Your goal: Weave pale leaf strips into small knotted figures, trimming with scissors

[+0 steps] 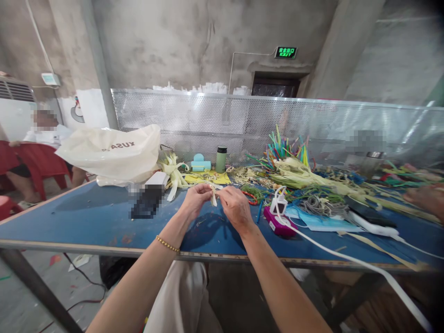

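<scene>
Close together above the blue table [104,222], my two hands meet at a small pale strip that looks like dried corn husk [214,198]. My left hand [197,199], with a gold bead bracelet on its wrist, pinches the strip from the left. From the other side, my right hand [236,206] has its fingertips closed at the strip's edge. Part of the strip is hidden behind the fingers. Beyond my left hand lies a bundle of pale husks [173,169]. Green cords and an orange-red ring [252,199] lie just past my right hand.
A purple power block [277,226] with a white plug and cable stands at right. A white plastic bag [114,152] and a green bottle [221,160] stand behind. Husks [298,173], colored sticks and wires crowd the right. Another person's hand [425,201] is far right; a person [46,129] sits left.
</scene>
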Motion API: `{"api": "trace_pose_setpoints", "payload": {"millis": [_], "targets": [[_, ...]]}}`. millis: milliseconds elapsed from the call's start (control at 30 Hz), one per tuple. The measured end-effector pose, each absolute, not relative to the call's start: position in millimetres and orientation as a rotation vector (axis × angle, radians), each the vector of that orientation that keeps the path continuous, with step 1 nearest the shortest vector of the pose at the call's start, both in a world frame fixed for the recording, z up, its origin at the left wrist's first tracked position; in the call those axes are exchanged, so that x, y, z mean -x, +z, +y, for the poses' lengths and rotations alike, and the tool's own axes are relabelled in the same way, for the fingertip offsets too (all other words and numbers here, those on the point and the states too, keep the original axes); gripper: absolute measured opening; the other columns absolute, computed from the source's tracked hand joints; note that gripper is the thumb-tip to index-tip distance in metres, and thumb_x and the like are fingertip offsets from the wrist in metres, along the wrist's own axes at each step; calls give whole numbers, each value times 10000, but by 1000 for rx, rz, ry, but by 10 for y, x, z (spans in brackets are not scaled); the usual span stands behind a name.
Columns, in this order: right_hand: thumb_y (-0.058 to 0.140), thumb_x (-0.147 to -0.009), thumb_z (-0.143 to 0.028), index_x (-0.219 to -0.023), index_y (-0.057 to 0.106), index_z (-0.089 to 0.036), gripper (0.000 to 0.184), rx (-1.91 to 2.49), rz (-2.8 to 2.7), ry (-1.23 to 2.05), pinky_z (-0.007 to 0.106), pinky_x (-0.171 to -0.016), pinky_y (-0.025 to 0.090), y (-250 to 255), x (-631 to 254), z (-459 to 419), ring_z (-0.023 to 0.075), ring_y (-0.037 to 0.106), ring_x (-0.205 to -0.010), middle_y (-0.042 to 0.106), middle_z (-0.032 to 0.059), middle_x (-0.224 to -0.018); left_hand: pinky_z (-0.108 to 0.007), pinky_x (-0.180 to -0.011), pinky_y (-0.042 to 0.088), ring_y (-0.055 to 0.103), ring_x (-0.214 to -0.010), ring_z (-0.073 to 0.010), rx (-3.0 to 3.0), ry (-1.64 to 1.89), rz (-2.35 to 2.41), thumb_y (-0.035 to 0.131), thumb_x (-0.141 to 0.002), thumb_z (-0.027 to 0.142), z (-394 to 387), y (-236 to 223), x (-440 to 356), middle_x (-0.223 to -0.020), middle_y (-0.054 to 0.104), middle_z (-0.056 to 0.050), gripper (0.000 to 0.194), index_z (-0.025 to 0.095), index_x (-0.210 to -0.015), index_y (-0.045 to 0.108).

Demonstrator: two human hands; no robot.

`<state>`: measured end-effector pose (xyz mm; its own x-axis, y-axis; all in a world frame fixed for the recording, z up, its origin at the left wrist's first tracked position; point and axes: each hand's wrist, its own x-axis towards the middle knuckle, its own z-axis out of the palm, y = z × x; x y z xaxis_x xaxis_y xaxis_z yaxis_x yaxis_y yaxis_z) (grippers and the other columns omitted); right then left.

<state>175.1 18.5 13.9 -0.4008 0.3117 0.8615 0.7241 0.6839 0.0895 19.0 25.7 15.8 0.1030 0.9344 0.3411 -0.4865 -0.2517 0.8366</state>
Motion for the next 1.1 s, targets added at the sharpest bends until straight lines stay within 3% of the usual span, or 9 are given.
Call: {"api": "trace_pose_setpoints", "payload": {"millis": [133,300,533,767,967,1100], "targets": [[470,-955,-140,-886,698,-196,245,788,-1990,-562,282,-733,436,142,-1754,164,177,614,-848,686,67,-878,-252,-631,449,607,-617,-135,-1104,1443,521,819,-526,156,239,192,-177,-657,670,-37,227,116,-704,684],[470,-963,-148,-909,691,-187,231,815,-2013,-633,281,-721,433,153,-1755,130,179,615,-858,692,67,-879,-242,-659,448,607,-666,-129,-1109,1390,515,825,-597,244,231,209,-186,-728,686,-63,236,97,-743,712],[478,-955,-137,-976,673,-187,203,792,-2063,-662,294,-750,442,149,-1734,127,194,603,-887,688,75,-922,-217,-562,392,539,-562,-90,-1088,1513,630,839,-537,215,295,135,-179,-640,647,-19,259,108,-726,697],[426,-970,-155,-936,660,-190,239,780,-2089,-705,340,-779,405,155,-1649,89,208,543,-875,643,85,-908,-231,-637,440,569,-599,-95,-963,1572,583,824,-517,163,329,129,-161,-644,633,3,277,121,-745,672],[391,-994,-181,-903,658,-183,282,682,-2195,-850,357,-785,371,156,-1500,52,209,521,-908,627,82,-961,-215,-604,421,561,-595,-88,-904,1508,564,835,-464,130,308,154,-141,-647,626,10,336,113,-747,656],[430,-985,-191,-841,654,-192,267,695,-2105,-710,340,-774,384,151,-1516,58,192,538,-849,635,65,-864,-213,-615,426,553,-602,-79,-922,1504,560,844,-478,141,297,161,-153,-653,619,12,311,110,-725,657]]}}
